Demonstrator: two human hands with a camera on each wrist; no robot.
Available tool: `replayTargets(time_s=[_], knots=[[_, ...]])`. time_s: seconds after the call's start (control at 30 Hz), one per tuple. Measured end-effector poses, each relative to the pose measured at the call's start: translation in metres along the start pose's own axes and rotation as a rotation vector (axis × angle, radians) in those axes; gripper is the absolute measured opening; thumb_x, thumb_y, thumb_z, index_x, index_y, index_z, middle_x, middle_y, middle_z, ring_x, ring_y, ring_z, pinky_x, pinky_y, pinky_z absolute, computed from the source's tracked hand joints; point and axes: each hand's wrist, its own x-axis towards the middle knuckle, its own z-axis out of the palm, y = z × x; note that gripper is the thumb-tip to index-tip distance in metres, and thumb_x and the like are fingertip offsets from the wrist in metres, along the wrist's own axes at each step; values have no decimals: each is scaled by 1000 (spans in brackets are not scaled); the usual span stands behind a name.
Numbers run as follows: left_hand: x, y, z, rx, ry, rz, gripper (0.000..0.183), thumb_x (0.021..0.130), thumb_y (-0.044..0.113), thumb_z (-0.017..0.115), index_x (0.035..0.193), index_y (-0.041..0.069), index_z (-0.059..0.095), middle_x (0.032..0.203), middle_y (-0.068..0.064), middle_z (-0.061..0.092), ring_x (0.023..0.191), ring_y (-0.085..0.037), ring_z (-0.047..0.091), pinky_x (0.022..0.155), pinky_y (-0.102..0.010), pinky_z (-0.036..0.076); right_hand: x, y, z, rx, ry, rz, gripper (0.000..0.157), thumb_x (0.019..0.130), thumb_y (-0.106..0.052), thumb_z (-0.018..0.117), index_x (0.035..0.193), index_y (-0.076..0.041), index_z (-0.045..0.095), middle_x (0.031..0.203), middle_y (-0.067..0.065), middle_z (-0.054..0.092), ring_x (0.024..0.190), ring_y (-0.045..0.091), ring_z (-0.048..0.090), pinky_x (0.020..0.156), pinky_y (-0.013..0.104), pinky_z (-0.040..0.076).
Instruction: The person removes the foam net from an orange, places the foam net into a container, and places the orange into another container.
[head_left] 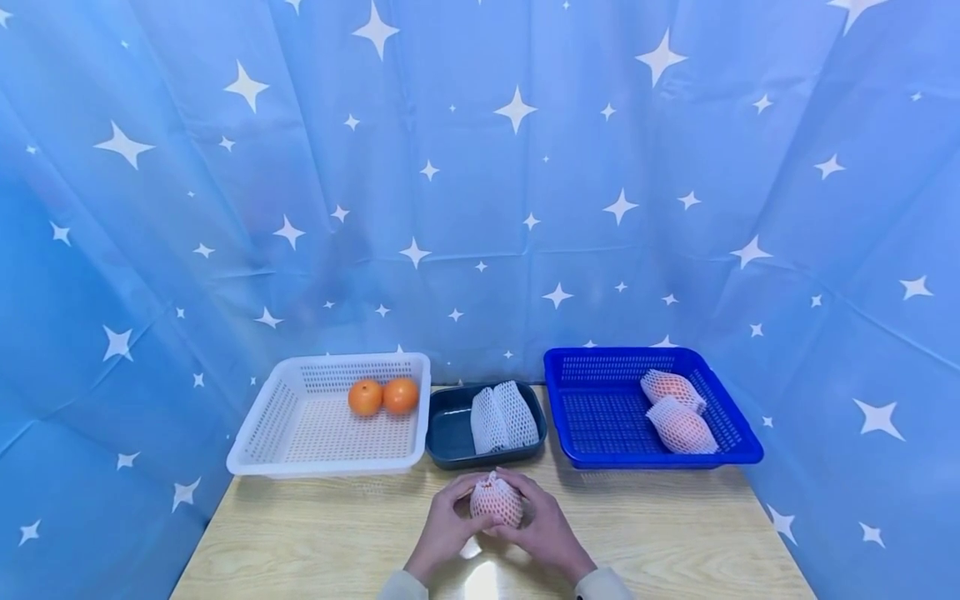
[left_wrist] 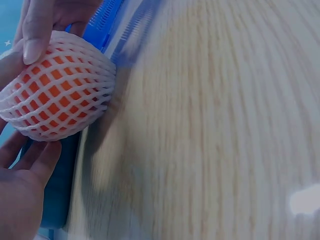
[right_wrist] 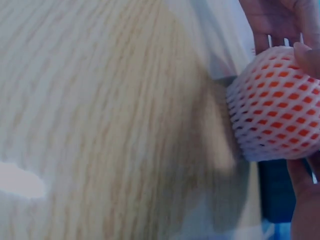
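Note:
Both hands hold one orange in a white foam net (head_left: pixel 497 502) just above the front middle of the table. My left hand (head_left: pixel 446 529) grips it from the left, and my right hand (head_left: pixel 546 527) from the right, thumbs on the near side. In the left wrist view the netted orange (left_wrist: pixel 60 92) shows orange skin through the mesh. Fingers of both hands also touch the netted orange (right_wrist: pixel 277 107) in the right wrist view. Right behind the hands is a dark teal tray (head_left: pixel 448 454) containing flat white foam nets (head_left: pixel 504 418).
At the left stands a white basket (head_left: pixel 330 467) with two bare oranges (head_left: pixel 382 397) inside. A blue basket (head_left: pixel 645 460) at the right contains two netted fruits (head_left: pixel 681 425). Behind them hangs a blue star-patterned curtain (head_left: pixel 480 208). The light wooden table (head_left: pixel 675 533) reaches forward of the containers.

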Motion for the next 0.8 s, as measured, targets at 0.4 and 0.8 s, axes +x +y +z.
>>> replayTargets(time_s=[0.4, 0.8], knots=[[2, 6, -5, -6, 46, -9, 49, 77, 19, 87, 124, 15, 74, 136, -3, 66, 129, -22, 61, 111, -36, 52, 6, -9, -6, 22, 42, -11, 71, 69, -31, 95, 134, -21, 68, 139, -9, 66, 130, 16, 62, 114, 43, 49], [1, 12, -5, -7, 121, -30, 35, 75, 16, 90, 109, 13, 80, 123, -1, 74, 120, -19, 67, 109, -26, 51, 7, -11, 0, 38, 134, -79, 48, 70, -24, 93, 115, -15, 79, 123, -5, 75, 117, 17, 69, 104, 29, 55]])
